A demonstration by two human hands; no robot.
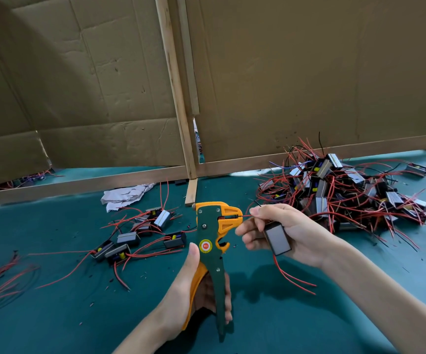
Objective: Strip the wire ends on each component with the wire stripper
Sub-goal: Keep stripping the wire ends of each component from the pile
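Feeding a red wire (245,215) level into the wire stripper (213,241) head from its right, right hand (278,231) pinching it and cradling the component (277,238), left hand (196,287) gripping the upright handles below.

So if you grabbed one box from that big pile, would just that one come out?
Probably not. In the pile the red wires loop over one another, so neighbours would likely drag along. The wires look floppy: those under the right hand droop in curves. The boxes seem light, since a few fingers hold one up.
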